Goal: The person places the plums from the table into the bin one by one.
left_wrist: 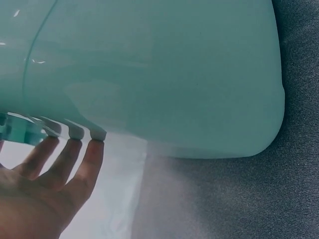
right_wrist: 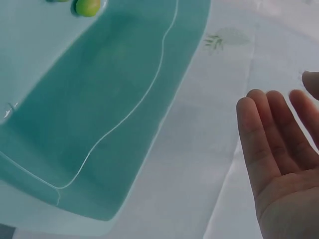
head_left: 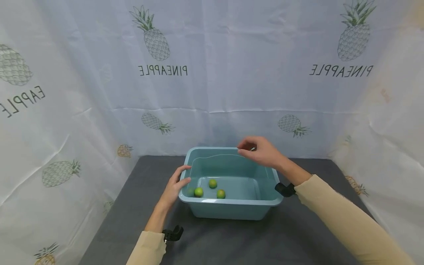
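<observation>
A blue-green plastic basin [head_left: 228, 211] stands on the dark table. Three small green limes [head_left: 212, 183] lie toward the left of its floor; one lime [right_wrist: 87, 6] also shows at the top of the right wrist view. My left hand [head_left: 173, 187] is at the basin's left side, with fingertips [left_wrist: 96, 144] touching the outer wall in the left wrist view; its thumb is hidden there. Over the back right rim, my right hand [head_left: 260, 151] is raised with fingers loosely bent. In the right wrist view this hand [right_wrist: 286, 164] holds nothing.
A thin pale wavy line [right_wrist: 133, 110] runs along the basin's inner wall, like a waterline. Behind and on both sides hangs a white curtain [head_left: 232, 73] printed with pineapples. The dark grey tabletop [head_left: 139, 198] extends around the basin.
</observation>
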Action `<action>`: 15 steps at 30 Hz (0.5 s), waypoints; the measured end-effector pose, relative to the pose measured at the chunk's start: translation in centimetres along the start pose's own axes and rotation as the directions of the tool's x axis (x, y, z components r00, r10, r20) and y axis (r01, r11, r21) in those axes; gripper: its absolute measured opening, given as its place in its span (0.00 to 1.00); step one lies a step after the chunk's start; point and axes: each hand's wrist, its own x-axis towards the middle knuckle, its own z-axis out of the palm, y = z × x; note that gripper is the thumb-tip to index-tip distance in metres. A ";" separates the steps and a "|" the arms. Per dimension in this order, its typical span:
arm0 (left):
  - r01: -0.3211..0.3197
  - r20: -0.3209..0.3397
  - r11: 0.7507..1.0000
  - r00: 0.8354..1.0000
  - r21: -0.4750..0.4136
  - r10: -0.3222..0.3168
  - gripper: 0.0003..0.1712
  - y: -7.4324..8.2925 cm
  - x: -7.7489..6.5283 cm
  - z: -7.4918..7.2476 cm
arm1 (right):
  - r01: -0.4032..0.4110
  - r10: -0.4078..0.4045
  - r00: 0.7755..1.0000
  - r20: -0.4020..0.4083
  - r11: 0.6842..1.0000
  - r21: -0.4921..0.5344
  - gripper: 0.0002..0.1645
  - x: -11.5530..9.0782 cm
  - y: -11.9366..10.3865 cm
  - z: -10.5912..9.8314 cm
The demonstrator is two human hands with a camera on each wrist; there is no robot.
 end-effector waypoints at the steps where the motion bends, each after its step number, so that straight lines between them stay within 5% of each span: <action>1: 0.001 0.001 1.000 1.000 0.000 -0.001 0.25 -0.1 0.0 0.0 | 0.001 -0.001 1.000 -0.007 1.000 0.001 0.12 -0.2 0.0 -0.1; 15: 0.011 0.009 1.000 1.000 -0.021 -0.010 0.25 -0.1 0.1 0.0 | -0.071 0.068 0.993 -0.101 0.997 -0.028 0.12 -4.3 -0.3 -2.1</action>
